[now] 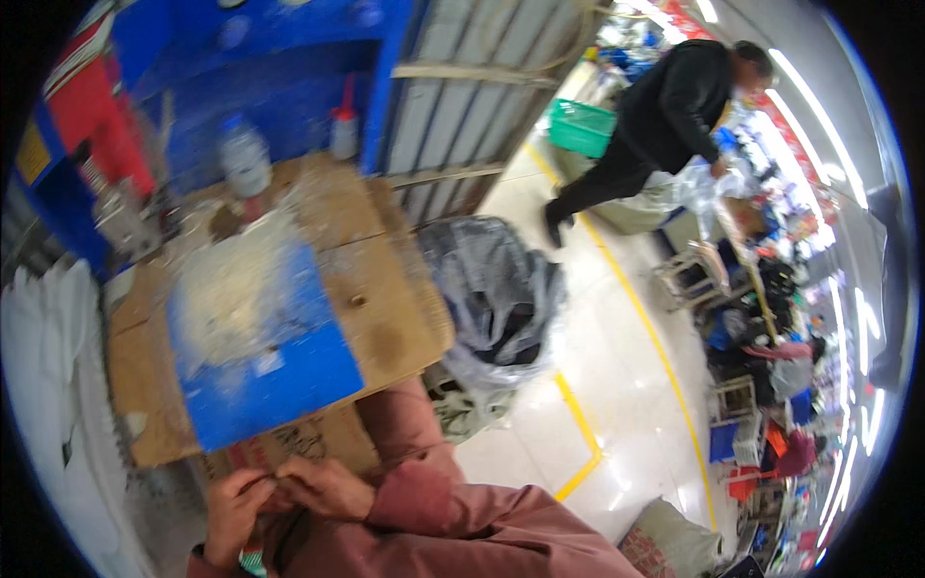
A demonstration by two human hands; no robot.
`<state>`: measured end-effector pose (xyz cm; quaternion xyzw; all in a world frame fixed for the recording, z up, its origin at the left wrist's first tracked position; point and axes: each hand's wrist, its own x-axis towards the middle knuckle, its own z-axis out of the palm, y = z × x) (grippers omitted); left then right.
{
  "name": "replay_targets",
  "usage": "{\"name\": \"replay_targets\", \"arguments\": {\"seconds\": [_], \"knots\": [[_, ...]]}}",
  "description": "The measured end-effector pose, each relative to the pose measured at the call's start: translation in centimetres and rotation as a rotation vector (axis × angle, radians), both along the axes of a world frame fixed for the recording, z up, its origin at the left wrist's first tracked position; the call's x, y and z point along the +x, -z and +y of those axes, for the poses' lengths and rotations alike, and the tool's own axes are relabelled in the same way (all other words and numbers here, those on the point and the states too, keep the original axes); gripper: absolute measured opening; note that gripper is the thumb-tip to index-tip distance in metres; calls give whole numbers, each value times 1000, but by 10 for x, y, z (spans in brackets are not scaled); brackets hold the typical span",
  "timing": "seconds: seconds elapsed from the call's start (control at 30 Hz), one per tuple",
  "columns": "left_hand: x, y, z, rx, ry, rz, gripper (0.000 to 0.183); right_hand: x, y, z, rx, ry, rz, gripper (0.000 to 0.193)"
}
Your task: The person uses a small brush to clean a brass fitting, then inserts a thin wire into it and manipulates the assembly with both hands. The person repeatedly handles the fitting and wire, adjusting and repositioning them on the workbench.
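Note:
Low in the picture, over my lap, my left hand (234, 509) and my right hand (330, 487) meet with their fingertips close together. Both are closed in a pinch; whatever is between the fingers is too small or hidden to name. Just beyond them lies a blue board (275, 405) on brown cardboard (381, 308). Pale powder (236, 294) covers much of the board, and a small whitish piece (269, 361) rests near its middle. At the back of the cardboard stand a clear bottle with a blue cap (245, 159) and a small bottle with a red nozzle (344, 130).
A metal device (125, 222) stands at the table's left, beside white cloth or sheeting (43, 356). Right of the table sits a bin lined with a grey plastic bag (491, 289). A person in black (670, 106) bends over a work table farther off, near a green crate (581, 128).

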<state>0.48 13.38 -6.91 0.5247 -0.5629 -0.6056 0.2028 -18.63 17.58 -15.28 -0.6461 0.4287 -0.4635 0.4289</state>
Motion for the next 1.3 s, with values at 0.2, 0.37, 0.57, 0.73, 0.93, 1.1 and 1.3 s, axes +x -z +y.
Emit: {"name": "replay_targets", "arguments": {"seconds": [0.2,0.37,0.57,0.73,0.93,1.1,1.3], "knots": [[30,54,8,189,-391,303,17,8,18,-4,306,-161,-384,13],[25,30,6,-868,336,-208,17,19,39,-7,532,-344,-788,15],[5,-10,0,-143,29,-120,20,9,-6,-1,172,-29,-408,20],[7,-8,8,-212,74,-115,22,0,-32,9,22,142,5,17],[13,1,7,0,6,195,22,8,-33,8,340,-5,-277,10],[20,-8,4,-845,380,-157,26,2,-32,12,603,-212,-644,10],[24,-11,0,-910,386,-124,30,7,-32,11,587,-204,-671,9]]}}
